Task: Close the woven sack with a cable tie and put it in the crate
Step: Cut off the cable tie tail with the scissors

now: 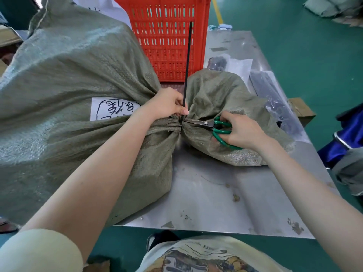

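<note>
A big grey-green woven sack (68,79) lies across the metal table (225,193), its neck gathered and cinched by a black cable tie (187,61) whose long tail stands straight up. My left hand (167,104) pinches the tail just above the cinched neck. My right hand (241,130) holds green-handled scissors (208,124), whose blade tips reach the tie at the neck. The sack's loose mouth (225,99) fans out to the right under that hand. An orange slatted crate (167,36) stands behind the sack.
A white label with handwriting (112,110) is stuck on the sack. Clear bags of black cable ties (275,99) lie at the table's right side. A cardboard box (300,110) and blue fabric (345,130) sit off the right edge. More sacks (334,6) lie on the green floor.
</note>
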### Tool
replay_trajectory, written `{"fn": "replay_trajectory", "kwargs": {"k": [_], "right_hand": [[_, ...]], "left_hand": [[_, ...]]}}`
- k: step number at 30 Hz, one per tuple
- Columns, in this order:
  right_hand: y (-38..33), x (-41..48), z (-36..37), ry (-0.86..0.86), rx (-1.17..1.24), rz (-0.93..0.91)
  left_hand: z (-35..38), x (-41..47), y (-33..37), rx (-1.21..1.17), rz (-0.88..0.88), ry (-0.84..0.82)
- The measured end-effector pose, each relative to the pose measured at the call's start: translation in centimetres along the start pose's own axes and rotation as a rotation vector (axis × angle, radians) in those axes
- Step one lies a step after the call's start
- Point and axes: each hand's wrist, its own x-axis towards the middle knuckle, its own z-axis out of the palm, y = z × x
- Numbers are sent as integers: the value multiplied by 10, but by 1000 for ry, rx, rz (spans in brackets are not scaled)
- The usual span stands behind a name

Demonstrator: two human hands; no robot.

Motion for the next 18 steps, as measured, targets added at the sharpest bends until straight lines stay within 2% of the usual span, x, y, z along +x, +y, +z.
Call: {"fn": "replay_trajectory", "kwargs": {"k": [8,14,18], "right_hand": [[0,18,-14,-72,-27,-47],[-6,22,-18,-68,-264,-152],[-8,23,-19,-95,-333,-206]], "left_hand": [[-1,-2,0,-7,12,15],[-1,-1,-1,21,9,25],[1,-2,-1,16,18,19]]}}
